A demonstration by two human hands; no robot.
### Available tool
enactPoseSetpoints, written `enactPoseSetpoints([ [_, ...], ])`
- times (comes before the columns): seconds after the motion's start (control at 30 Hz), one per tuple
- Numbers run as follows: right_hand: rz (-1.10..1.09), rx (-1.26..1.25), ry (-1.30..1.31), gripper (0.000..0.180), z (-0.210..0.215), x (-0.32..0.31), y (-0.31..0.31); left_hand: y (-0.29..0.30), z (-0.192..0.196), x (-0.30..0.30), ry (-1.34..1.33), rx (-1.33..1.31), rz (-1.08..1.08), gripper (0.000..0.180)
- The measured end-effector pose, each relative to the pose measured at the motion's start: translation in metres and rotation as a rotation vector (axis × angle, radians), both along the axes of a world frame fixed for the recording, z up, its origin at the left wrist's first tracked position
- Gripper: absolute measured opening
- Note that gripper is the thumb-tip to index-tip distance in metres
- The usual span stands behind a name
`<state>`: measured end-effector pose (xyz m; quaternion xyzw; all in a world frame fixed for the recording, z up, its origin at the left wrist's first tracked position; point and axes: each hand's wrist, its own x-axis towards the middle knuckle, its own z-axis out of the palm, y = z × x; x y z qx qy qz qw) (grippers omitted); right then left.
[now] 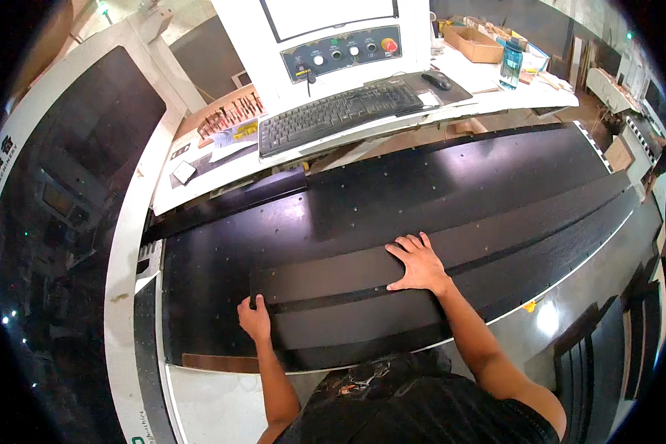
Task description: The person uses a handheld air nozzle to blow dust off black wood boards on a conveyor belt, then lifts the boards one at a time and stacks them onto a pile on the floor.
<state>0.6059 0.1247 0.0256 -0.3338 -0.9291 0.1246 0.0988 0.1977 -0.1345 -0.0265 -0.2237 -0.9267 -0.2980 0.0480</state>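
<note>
A long black panel strip (333, 274) lies on the black machine bed (422, 192), running from lower left to far right. My right hand (418, 263) rests flat on top of this strip, fingers spread. My left hand (254, 318) grips the strip's left end, thumb on its upper corner. A second dark strip (348, 325) lies just below the first, nearer to me.
Behind the bed stands a white control console with a black keyboard (337, 112), a mouse (436, 80), a button panel (344, 52) and a rack of router bits (229, 117). A blue bottle (510, 64) and cardboard box (473, 43) sit far right. Dark panels lean at lower right.
</note>
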Motion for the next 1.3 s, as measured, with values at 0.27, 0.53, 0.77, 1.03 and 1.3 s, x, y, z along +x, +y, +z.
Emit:
enactPoseSetpoints([
  [0.27,0.001,-0.001,0.022,0.107,0.002,-0.001,0.000,-0.002,-0.008,-0.005,0.036,0.097,-0.003,0.043],
  [0.53,0.006,-0.020,0.023,0.106,0.005,-0.005,0.000,-0.003,-0.010,-0.008,0.032,0.135,0.040,0.030],
  [0.77,-0.018,0.029,0.030,0.108,-0.001,-0.010,0.005,-0.001,-0.005,-0.008,-0.058,0.136,0.030,0.030],
  [1.03,-0.019,-0.001,-0.028,0.110,0.007,-0.017,0.009,-0.011,-0.023,-0.020,0.075,0.134,-0.052,0.032],
  [1.3,-0.030,-0.017,-0.046,0.112,0.003,-0.015,0.011,-0.006,-0.009,-0.005,0.084,0.080,-0.065,0.031],
])
